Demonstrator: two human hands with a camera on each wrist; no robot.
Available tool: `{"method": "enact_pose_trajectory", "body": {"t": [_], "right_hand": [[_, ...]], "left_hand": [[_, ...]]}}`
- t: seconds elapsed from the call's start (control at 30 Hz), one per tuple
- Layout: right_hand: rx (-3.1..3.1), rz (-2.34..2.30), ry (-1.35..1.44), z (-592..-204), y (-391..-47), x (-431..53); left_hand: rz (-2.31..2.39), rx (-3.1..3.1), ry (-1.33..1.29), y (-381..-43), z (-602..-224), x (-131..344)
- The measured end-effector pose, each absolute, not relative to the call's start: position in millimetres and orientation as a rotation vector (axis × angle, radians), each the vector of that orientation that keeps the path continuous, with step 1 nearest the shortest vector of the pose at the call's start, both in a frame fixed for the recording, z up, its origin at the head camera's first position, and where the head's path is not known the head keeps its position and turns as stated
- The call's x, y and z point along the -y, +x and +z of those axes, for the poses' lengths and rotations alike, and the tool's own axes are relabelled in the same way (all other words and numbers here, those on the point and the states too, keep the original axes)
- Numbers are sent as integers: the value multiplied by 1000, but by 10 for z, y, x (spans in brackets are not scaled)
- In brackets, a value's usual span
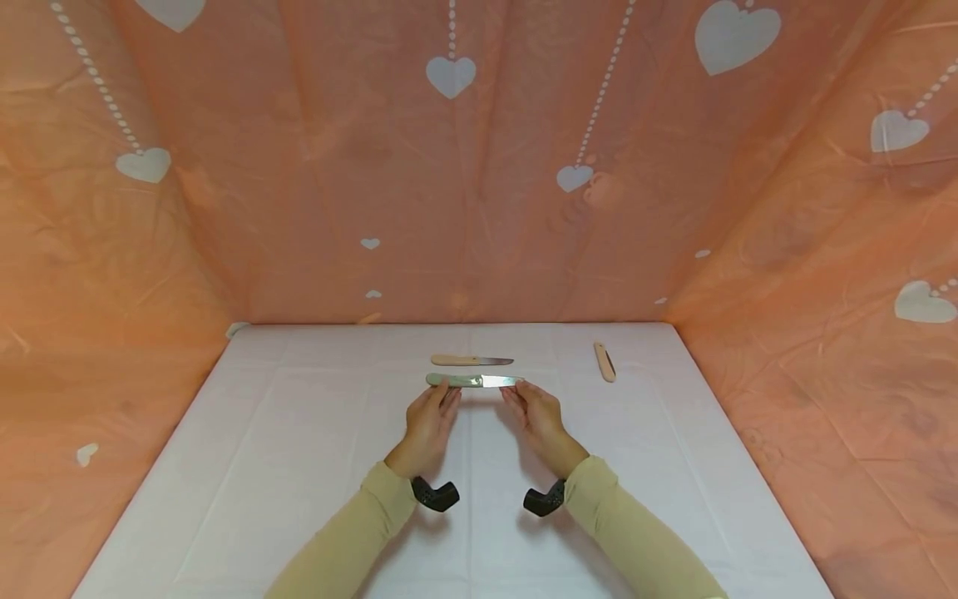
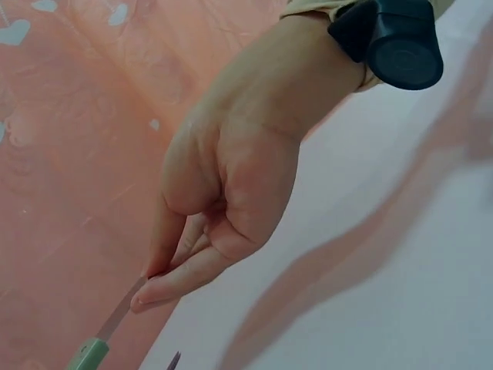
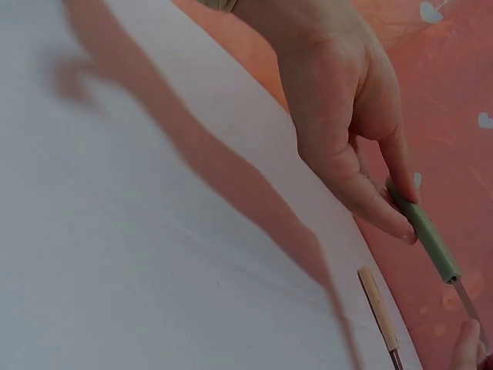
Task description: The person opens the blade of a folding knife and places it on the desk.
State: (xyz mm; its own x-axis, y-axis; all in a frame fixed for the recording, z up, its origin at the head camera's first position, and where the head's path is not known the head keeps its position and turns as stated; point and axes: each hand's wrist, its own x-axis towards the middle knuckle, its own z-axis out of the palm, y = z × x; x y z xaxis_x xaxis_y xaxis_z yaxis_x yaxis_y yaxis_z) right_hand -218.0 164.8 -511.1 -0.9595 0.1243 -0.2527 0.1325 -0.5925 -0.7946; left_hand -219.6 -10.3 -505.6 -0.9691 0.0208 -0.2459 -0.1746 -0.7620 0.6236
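Note:
A pocket knife [image 1: 467, 381] with a green handle and a straight, shiny blade is held level over the white table, its blade unfolded and directed right. My left hand [image 1: 428, 424] grips the handle near its butt with thumb and fingers. At the other end, my right hand [image 1: 540, 414] pinches the blade [image 1: 500, 382] by its tip. The left wrist view has fingertips on the blade, with the green handle [image 2: 91, 354] at the lower left. In the right wrist view, thumb and fingers hold the green handle [image 3: 431, 243].
Just behind the held knife lies a wooden-handled pocket knife [image 1: 455, 360], blade out to the right. Farther right rests a folded wooden-handled pocket knife [image 1: 604, 363]. An orange curtain [image 1: 479, 208] with white hearts encloses the back and sides of the table [image 1: 314, 466].

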Motion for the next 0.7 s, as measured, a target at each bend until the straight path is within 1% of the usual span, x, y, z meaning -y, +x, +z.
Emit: {"method": "enact_pose_trajectory", "body": {"t": [0.37,0.7], "right_hand": [[-1442,-2774,521,-5150,-2450,-1677],[-1446,-2752,654,-5246,-2689,-1671]], "left_hand": [[2693,-1213,-412,-2436,-5082,136],[2587,-1288,-537,-2645,-5105,145]]}}
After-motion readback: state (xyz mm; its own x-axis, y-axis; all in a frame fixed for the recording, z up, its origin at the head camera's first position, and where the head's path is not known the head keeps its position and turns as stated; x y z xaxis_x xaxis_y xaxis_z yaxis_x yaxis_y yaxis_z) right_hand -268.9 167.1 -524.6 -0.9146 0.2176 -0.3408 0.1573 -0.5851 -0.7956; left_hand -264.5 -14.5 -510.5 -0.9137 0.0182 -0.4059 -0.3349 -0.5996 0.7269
